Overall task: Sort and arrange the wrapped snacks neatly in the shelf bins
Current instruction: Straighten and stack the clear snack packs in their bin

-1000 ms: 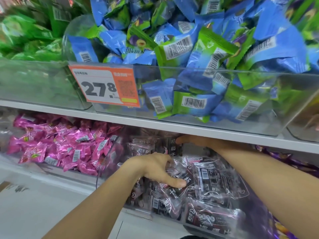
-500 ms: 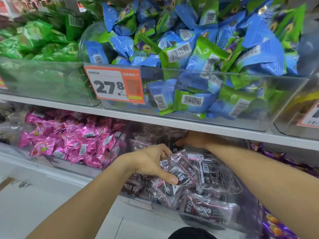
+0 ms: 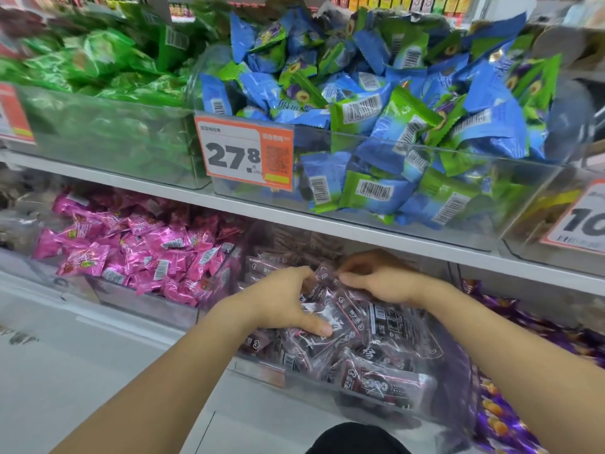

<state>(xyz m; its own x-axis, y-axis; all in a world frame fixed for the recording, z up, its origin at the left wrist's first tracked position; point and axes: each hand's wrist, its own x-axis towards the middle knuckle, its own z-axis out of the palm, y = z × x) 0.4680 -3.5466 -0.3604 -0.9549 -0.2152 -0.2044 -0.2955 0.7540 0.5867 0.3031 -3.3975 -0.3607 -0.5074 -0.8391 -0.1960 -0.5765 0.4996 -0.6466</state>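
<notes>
— Dark crinkly plastic is what both hands are in: the dark wrapped snacks (image 3: 370, 335) heaped in the clear middle bin (image 3: 262, 371) on the lower shelf. Starting from the left, where does the grip sit?

— The left hand (image 3: 284, 303) curls over the near-left of the heap, fingers and thumb closed round a packet (image 3: 330, 312) at the top. That packet's long axis seems to run diagonally, from beside the left thumb up toward the right hand.

— And the right hand (image 3: 383, 280)?

— Just beyond and to the right, touching the same cluster, fingertips pinching a wrapper edge. The two hands nearly meet.

— So which is nearer the loose ones?

— The spilling packets (image 3: 389, 385) lie below and right of both grips, toward the bin's front; judging by that, the right hand has the shorter reach.
</notes>
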